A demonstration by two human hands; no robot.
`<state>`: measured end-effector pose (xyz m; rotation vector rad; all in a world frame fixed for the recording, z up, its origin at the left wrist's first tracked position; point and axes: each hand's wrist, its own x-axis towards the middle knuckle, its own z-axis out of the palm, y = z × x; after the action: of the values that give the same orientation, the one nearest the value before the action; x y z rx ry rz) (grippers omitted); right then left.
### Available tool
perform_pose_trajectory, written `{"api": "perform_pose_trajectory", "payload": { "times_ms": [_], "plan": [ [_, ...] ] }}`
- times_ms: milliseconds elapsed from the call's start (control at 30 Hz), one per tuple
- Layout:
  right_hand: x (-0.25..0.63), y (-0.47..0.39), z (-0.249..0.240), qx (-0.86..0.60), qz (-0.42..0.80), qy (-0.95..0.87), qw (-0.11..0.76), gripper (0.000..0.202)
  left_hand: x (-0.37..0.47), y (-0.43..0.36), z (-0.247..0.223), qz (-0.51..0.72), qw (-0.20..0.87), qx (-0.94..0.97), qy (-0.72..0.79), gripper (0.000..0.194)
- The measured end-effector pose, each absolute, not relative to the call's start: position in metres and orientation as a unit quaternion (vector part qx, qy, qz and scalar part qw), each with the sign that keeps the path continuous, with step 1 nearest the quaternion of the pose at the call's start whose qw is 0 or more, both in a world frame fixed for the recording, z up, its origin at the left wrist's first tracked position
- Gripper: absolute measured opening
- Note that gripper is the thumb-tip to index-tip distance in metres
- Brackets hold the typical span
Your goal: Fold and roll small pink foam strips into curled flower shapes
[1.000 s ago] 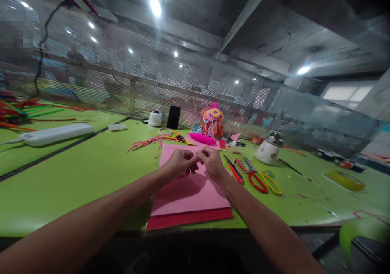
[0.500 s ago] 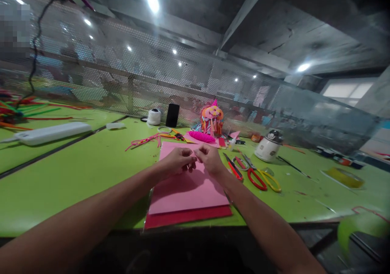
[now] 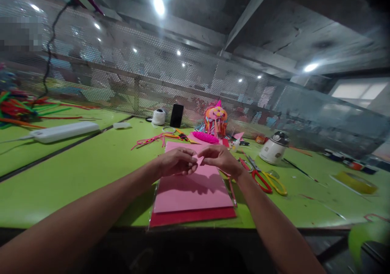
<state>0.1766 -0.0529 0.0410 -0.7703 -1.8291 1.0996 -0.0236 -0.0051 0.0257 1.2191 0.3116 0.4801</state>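
Observation:
Above a stack of pink sheets (image 3: 191, 198) with a red sheet (image 3: 195, 217) under it, my two hands meet. My left hand (image 3: 179, 162) is closed, its fingertips pinching a small pink paper piece (image 3: 200, 159). My right hand (image 3: 217, 158) pinches the same piece from the other side, thumb and forefinger together. Beyond the hands lies a bright pink fuzzy bundle (image 3: 206, 137). Behind it stands a colourful fringed figure (image 3: 217, 118) with a pink pointed top. Red-handled scissors (image 3: 262, 182) and yellow-handled scissors (image 3: 276, 183) lie right of my right hand.
A white jar-like container (image 3: 274, 148) stands at the right, near a thin brush (image 3: 301, 170). A phone (image 3: 176, 116) and white spool (image 3: 158, 117) stand at the back. At the left are a power strip (image 3: 65, 132) and coloured stems (image 3: 15, 109). A mesh partition (image 3: 146, 68) borders the table.
The view has shifted, moving the scene slightly right. My hands have turned a little, and the small pink piece shows between them. The red cutter by my right hand is now mostly hidden.

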Motion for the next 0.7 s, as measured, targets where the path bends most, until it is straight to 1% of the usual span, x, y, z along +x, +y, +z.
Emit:
{"api": "perform_pose_trajectory", "payload": {
  "times_ms": [167,400,533,700],
  "plan": [
    [0.1762,-0.0533,0.0405,-0.309,0.444,-0.723,0.429,0.028,-0.0221,-0.0089,0.0270,0.228,0.763,0.588,0.140,0.009],
    [0.1780,-0.0520,0.0418,-0.321,0.433,-0.720,0.437,0.020,-0.0205,-0.0086,0.0263,0.274,0.724,0.613,0.161,0.012],
    [0.1776,-0.0494,0.0395,-0.327,0.405,-0.720,0.459,0.021,-0.0205,-0.0078,0.0273,0.290,0.700,0.633,0.156,0.010],
    [0.1729,-0.0494,0.0389,-0.370,0.349,-0.721,0.470,0.023,-0.0210,-0.0078,0.0274,0.292,0.690,0.644,0.155,0.007]
  ]
}}
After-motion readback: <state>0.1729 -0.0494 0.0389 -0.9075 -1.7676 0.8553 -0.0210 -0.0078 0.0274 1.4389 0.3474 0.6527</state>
